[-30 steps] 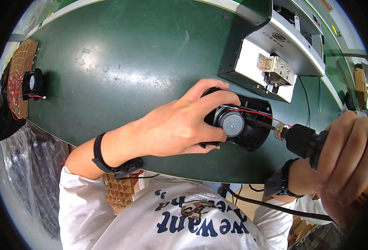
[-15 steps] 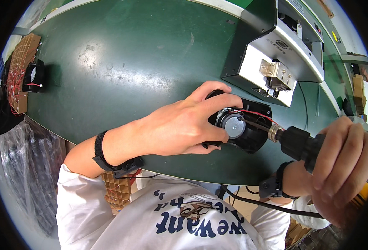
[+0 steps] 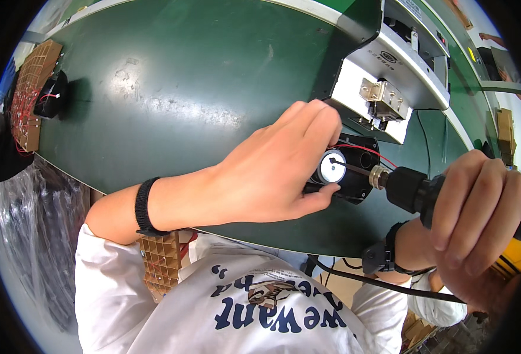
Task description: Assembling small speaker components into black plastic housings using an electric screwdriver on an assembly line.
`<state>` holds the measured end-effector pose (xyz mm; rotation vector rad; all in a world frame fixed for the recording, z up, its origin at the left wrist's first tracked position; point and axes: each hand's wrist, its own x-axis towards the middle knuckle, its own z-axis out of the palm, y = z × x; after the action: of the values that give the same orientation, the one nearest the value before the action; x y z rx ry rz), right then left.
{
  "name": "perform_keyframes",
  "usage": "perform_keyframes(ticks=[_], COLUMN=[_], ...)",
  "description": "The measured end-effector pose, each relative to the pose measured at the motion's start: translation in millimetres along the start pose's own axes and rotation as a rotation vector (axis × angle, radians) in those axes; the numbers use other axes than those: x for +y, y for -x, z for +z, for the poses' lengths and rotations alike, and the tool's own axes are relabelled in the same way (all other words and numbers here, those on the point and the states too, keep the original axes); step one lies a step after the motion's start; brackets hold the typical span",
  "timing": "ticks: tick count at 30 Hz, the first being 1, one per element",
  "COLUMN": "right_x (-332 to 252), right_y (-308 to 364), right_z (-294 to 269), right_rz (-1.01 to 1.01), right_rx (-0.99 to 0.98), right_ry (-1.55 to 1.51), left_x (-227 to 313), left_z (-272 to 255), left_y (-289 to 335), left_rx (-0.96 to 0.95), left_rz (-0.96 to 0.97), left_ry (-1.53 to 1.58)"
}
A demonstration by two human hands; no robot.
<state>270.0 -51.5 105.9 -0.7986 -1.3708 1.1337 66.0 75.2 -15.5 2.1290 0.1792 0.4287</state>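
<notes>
Near the table's right part lies a black housing [image 3: 359,192] holding a round speaker [image 3: 336,173] with a pale metal back and a red wire. My left hand [image 3: 281,168] is closed round the speaker's left side, thumb at the near edge and fingers at the far edge; its grip is partly hidden. In my right hand [image 3: 475,215] is a black electric screwdriver [image 3: 406,187], held nearly level with my fingers wrapped round its body. Its thin bit reaches left across the housing, and the tip overlaps the speaker's back; whether it touches cannot be made out.
Just beyond the housing stands a black-and-silver screw feeder [image 3: 384,65]. On the far left, a cardboard divider box [image 3: 33,88] with red wires has another black speaker [image 3: 51,97] beside it. A black cable [image 3: 390,287] crosses below my right wrist. Clear plastic sheeting [image 3: 33,230] hangs at left.
My left hand has shifted slightly right, its fingers now bunched at the speaker's far edge. The screwdriver has moved a little left and up, and its bit tip lies over the speaker's back.
</notes>
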Motion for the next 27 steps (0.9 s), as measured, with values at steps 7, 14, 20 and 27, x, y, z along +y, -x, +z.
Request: perform_keyframes(ticks=[7,14,20,27], right_x=[-0.8,2.9,-13.6,0.9], right_y=[4.1,8.3,0.1,2.7], right_z=[-1.2,0.9,-1.4,0.3], right_rz=[-0.017,-0.033,0.116,0.028], right_rx=[0.014,0.044,-0.005,0.033], right_ry=[-0.018,-0.028,0.111,0.008], left_x=[9.5,3.3,6.4,-4.3], left_z=[0.0,0.8,6.8,10.7], left_y=[-9.0,-4.8,-5.0,-6.1], left_rx=[0.017,-0.018,-0.010,0.017], left_rz=[-0.110,-0.120,-0.185,-0.146], left_ry=[-0.066,-0.075,-0.099,-0.074])
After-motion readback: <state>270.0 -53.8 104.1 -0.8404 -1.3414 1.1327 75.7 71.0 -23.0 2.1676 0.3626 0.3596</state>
